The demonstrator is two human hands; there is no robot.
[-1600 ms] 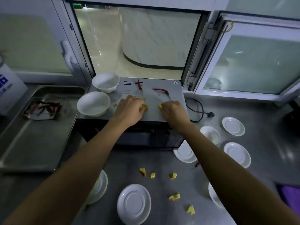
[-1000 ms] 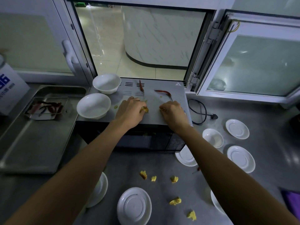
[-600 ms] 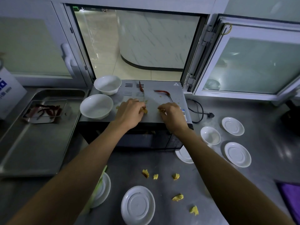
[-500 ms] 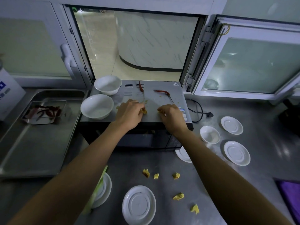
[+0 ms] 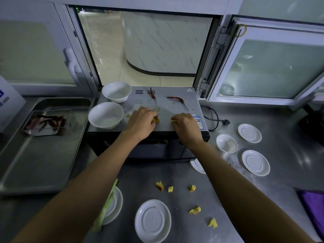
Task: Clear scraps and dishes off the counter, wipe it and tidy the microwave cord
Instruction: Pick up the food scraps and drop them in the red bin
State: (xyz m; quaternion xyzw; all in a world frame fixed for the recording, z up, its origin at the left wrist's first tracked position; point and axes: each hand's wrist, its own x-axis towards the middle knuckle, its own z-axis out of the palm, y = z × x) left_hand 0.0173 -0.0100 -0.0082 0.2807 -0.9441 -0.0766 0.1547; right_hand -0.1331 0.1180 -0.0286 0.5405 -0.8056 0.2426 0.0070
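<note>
Both hands rest on top of the microwave [image 5: 175,106], fingers curled. Left hand [image 5: 141,122] pinches a yellow scrap [image 5: 156,119] at its fingertips, near the middle of the microwave top. Right hand [image 5: 187,125] pinches a smaller yellow scrap [image 5: 173,121] just to the right of the first one, beside the sticker on the microwave's front right corner.

Two white bowls [image 5: 106,115] stand on the left part of the microwave top, one behind the other. Two red chilies [image 5: 176,99] lie toward the rear of the microwave top, apart from each other and beyond the hands.

The microwave cord [image 5: 214,118] lies in a loop on the counter [image 5: 284,163] just right of the microwave, its plug free on the surface. Right of the microwave stand a small bowl [image 5: 226,143] and several white saucers [image 5: 255,162]. In front of the microwave five yellow scraps [image 5: 194,210] lie scattered on the counter, with two more saucers [image 5: 152,220] nearer the onlooker; a green stalk [image 5: 107,206] lies across the left one. Left of the microwave sits a steel tray [image 5: 35,163] holding a small dish of chilies [image 5: 46,122].
</note>
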